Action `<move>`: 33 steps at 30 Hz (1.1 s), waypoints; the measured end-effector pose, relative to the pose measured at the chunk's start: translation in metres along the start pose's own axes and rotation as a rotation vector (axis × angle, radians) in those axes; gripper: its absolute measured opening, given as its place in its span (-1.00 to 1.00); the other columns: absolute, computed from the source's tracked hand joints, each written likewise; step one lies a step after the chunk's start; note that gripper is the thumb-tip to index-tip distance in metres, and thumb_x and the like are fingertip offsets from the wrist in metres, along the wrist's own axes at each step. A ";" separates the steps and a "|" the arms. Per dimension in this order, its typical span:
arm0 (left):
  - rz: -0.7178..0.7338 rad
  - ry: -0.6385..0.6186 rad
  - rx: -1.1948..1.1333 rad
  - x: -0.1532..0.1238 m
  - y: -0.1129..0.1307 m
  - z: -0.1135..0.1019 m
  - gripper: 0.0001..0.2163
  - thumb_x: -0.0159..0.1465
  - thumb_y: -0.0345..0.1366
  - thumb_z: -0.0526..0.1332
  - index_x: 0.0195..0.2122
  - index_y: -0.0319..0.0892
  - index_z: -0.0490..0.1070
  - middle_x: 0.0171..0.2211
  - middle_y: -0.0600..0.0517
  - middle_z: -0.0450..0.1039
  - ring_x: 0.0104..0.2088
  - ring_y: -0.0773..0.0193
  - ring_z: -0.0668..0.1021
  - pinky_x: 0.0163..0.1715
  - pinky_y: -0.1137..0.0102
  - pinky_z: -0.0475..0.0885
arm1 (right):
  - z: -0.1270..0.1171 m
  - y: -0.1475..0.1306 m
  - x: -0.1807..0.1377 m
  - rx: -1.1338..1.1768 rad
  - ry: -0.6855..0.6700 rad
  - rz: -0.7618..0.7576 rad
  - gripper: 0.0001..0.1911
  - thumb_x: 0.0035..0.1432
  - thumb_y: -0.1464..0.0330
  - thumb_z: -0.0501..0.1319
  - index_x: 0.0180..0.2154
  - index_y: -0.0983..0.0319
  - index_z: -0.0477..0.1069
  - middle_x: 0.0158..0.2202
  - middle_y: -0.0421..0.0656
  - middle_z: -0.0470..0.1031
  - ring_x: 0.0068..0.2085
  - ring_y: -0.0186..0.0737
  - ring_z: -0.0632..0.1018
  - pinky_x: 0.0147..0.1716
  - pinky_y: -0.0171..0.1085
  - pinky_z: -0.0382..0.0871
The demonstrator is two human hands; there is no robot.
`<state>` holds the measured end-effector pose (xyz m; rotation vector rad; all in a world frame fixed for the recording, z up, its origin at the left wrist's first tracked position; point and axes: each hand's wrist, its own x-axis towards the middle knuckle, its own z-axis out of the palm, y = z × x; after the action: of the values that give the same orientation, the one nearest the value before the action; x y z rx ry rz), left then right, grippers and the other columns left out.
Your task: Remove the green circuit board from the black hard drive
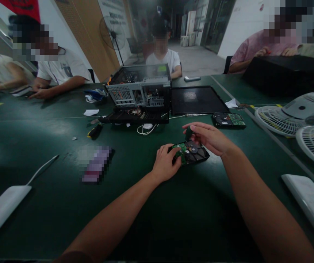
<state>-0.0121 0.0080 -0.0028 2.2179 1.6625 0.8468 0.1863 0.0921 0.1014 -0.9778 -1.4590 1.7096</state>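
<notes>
A hard drive (196,155) lies on the table in front of me, its green circuit board (183,148) and round dark motor side facing up. My left hand (165,160) grips its left end, fingers over the edge and the board. Above the drive's far edge, my right hand (207,136) pinches a small dark green piece (189,133) between thumb and fingers. Its kind is unclear, and its lower end is partly hidden. A second hard drive (229,120) rests beyond my right hand, not touched.
An opened computer case (139,95) stands ahead, its black side panel (198,100) at its right. A yellow-black screwdriver (94,130) and phone (97,164) lie left. Fans (283,115) and a white power bank (307,204) are at right. Several people sit around the table.
</notes>
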 end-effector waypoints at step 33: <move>-0.077 0.033 -0.091 0.002 -0.001 0.002 -0.50 0.30 -0.23 0.24 0.25 -0.16 0.23 0.17 -0.16 0.38 0.19 -0.04 0.40 0.20 0.04 0.32 | 0.002 -0.001 0.000 0.111 0.002 0.038 -0.75 0.22 0.20 0.29 -0.09 0.13 0.51 -0.11 -0.07 0.55 -0.35 -0.26 0.53 -0.45 -0.25 0.40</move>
<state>-0.0108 0.0105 -0.0043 2.0767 1.6777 0.9242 0.1848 0.0911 0.1025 -0.9528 -1.3366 1.7956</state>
